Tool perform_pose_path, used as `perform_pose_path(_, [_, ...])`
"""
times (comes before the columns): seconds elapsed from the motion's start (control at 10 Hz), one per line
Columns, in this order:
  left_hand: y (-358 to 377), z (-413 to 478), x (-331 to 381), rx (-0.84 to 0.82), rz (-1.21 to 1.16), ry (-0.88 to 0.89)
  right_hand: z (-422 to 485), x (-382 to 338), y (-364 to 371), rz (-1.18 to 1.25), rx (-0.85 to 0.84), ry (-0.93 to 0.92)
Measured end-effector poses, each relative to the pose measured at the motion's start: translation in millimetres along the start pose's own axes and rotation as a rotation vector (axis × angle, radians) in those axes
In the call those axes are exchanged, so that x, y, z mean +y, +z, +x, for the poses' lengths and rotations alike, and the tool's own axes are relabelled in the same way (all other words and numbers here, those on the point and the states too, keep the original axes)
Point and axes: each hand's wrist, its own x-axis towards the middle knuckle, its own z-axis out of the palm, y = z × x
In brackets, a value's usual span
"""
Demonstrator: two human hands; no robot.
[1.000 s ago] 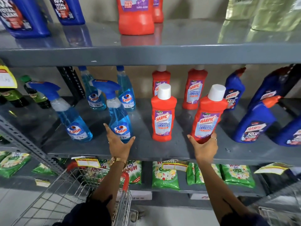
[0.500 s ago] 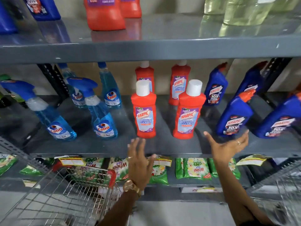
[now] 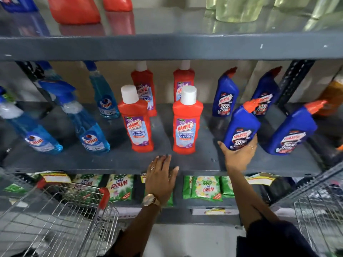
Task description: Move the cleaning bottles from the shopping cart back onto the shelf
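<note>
- On the middle shelf (image 3: 185,164), toward the right, the right hand (image 3: 239,156) is cupped around the base of a blue Harpic toilet cleaner bottle (image 3: 241,127), thumb on the left side and fingers wrapping the right. The bottle is tilted and I can't tell if its base is fully down on the shelf.
- That bottle looks like rigid plastic, probably full, so I'd guess fairly heavy for its size, with a glossy label that could be slick. The angled orange cap makes it top-lopsided, so holding low on the body like this, or around the waist, seems the safest bet.
- The left hand (image 3: 163,175) is flat and open, fingers spread, holding nothing, resting at the shelf's front edge just below the two front red Harpic bathroom cleaner bottles (image 3: 186,121).
- Another blue Harpic (image 3: 291,130) leans just right of the held one, two more stand behind.
- Blue Colin spray bottles (image 3: 89,130) sit on the left part of the shelf.
- The wire shopping cart (image 3: 55,219) is lower left; what's inside is too blurry to call.
- Green Wheel detergent packets (image 3: 206,188) are on the shelf below.
</note>
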Motion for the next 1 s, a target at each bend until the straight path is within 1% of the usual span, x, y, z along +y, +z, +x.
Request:
perform_pose_path(0.1, [-1.0,16.0,27.3,0.033,-0.256,-0.104,-0.2,-1.2,-0.3,0.011,0.008,0.011])
perform_pose_path(0.2, [4.6,38.4,48.7,0.03,-0.465,-0.176,0.0,0.4,-2.3,0.01,0.005,0.024])
perform_pose_path(0.3, [17.1,54.2,64.1,0.062,-0.521,-0.199,1.7,1.9,-4.0,0.011,-0.004,0.026])
perform_pose_path(0.5, [26.6,61.8,84.2,0.134,-0.526,-0.3,4.1,3.0,-3.8,0.013,-0.009,0.009])
perform_pose_path(0.8, [30.5,64.1,85.6,0.094,-0.516,-0.31,2.9,-0.2,-7.3,0.026,-0.02,0.02])
perform_pose_path(0.9, [33.5,66.9,83.7,0.103,-0.56,-0.298,5.0,1.3,-6.1,0.056,-0.053,0.038])
perform_pose_path(1.0, [30.3,65.6,80.4,0.084,-0.686,-0.298,-4.3,-5.8,-13.0,0.076,-0.063,0.083])
